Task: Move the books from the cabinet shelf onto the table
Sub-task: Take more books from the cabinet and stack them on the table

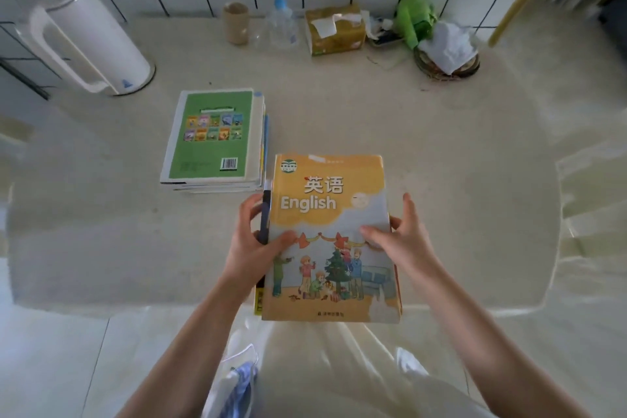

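English book stack (330, 241) over table (441, 163), left grip (252, 244), right grip (403, 237) both clamped on it.

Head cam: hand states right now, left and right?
Left hand: grips the left edge of the stack topped by the orange English textbook, thumb on the cover.
Right hand: grips the stack's right edge, thumb on the cover, index finger raised.

hidden: books under english book (330, 237) – titles unseen | kettle (84, 37) – blurred
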The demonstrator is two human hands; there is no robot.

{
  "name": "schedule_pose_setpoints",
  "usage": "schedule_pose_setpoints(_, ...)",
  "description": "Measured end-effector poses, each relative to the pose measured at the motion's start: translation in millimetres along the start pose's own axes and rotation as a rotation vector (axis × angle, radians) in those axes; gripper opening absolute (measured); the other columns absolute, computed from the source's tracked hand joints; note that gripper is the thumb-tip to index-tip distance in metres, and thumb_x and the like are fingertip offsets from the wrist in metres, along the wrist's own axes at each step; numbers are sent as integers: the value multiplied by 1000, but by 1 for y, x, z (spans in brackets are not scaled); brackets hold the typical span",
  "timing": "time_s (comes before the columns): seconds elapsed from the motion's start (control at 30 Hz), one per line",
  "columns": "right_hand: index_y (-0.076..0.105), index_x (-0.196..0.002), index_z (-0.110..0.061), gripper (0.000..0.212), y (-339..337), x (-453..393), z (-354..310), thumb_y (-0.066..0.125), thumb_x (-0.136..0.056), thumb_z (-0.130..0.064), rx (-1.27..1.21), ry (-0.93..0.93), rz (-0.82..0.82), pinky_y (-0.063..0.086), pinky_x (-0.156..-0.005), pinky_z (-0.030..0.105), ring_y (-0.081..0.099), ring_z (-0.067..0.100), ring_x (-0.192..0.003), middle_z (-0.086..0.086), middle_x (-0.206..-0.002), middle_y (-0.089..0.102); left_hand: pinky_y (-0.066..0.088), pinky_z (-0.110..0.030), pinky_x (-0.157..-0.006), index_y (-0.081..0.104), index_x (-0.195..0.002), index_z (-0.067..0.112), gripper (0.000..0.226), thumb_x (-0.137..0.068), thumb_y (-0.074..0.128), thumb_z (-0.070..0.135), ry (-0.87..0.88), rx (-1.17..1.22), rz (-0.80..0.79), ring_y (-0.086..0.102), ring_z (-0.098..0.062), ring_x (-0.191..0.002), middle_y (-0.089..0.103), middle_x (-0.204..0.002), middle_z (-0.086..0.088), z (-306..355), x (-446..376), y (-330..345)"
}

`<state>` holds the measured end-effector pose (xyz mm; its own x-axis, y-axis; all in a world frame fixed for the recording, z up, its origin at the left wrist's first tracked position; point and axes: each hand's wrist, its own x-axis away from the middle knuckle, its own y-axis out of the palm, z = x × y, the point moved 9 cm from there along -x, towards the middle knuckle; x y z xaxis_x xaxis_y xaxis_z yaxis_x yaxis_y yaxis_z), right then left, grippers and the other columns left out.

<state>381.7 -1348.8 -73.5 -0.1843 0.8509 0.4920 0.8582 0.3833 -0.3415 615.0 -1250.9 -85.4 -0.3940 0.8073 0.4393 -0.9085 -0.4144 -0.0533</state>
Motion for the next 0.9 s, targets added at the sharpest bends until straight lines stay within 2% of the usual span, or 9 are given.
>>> schedule_pose_setpoints(0.07, 29, -138, -10, 79, -2, -14, -3, 78, -76, -18, -21, 32, -36, 45, -49, 15, 62, 2, -71, -12, -84, 60, 62, -45, -71, 24, -144, 40, 95, -73, 81, 11, -29, -19, -11, 72, -18, -93, 51, -130, 9, 1, -11, -2)
schedule_pose_setpoints(0.13, 44, -122, -20, 59, -1, -22, -9, 79, -74, -15, -18, 24, -77, 45, -54, 15, 60, 0, -76, -12, -89, 61, 60, -49, -76, 10, -150, 43, 112, -71, 82, 11, -57, 1, -36, 72, -18, -95, 59, -127, 3, 1, -20, -2)
schedule_pose_setpoints(0.2, 50, -109, -26, 48, 1, -29, -17, 79, -74, -11, -11, -26, -96, 46, -56, 13, 61, 0, -83, -15, -94, 63, 60, -48, -77, 5, -150, 43, 116, -71, 81, 5, -52, 16, -66, 72, -20, -97, 70, -115, -2, 5, -28, -1)
schedule_pose_setpoints(0.27, 51, -107, -29, 49, 2, -33, -23, 77, -74, -5, -20, -90, -90, 49, -56, 13, 61, 1, -89, -18, -95, 62, 61, -41, -73, 21, -144, 45, 107, -69, 81, -3, 5, -8, -70, 71, -16, -98, 71, -110, 0, 13, -34, 0)
schedule_pose_setpoints(0.37, 46, -119, -25, 62, -3, -35, -31, 77, -71, 1, -30, -188, -46, 54, -63, 18, 62, 3, -92, -16, -101, 60, 62, -40, -71, 45, -115, 45, 84, -64, 82, -10, 96, -86, -44, 69, -11, -99, 67, -109, 4, 23, -39, 2)
schedule_pose_setpoints(0.5, 53, -109, -20, 67, -15, -39, -23, 80, -58, 14, -59, -251, 46, 52, -63, 15, 67, -1, -79, -9, -93, 66, 58, -23, -67, 46, -108, 33, 80, -58, 81, -18, 197, -135, 28, 67, 1, -85, 65, -98, 8, 23, -37, 1)
schedule_pose_setpoints(0.63, 64, -105, -3, 54, -13, -37, -6, 82, -55, 9, -8, -261, 128, 47, -64, 8, 65, -7, -73, -16, -78, 71, 53, -14, -72, 45, -102, 35, 75, -61, 81, -16, 290, -202, 72, 62, 7, -84, 61, -98, 11, 23, -35, -1)
schedule_pose_setpoints(0.77, 59, -106, -7, 55, -8, -28, 3, 81, -58, 10, -37, -307, 154, 47, -69, 9, 64, -5, -76, -10, -84, 69, 50, -11, -75, 45, -106, 35, 75, -61, 82, -14, 329, -250, 69, 62, 7, -88, 61, -103, 6, 16, -31, -3)
schedule_pose_setpoints(0.9, 53, -113, -13, 63, -7, -26, 12, 80, -62, 11, -84, -326, 128, 50, -76, 14, 66, 0, -84, -19, -89, 69, 42, -2, -76, 44, -104, 34, 74, -58, 86, -6, 370, -314, 99, 58, 14, -88, 61, -98, 12, 11, -24, -4)
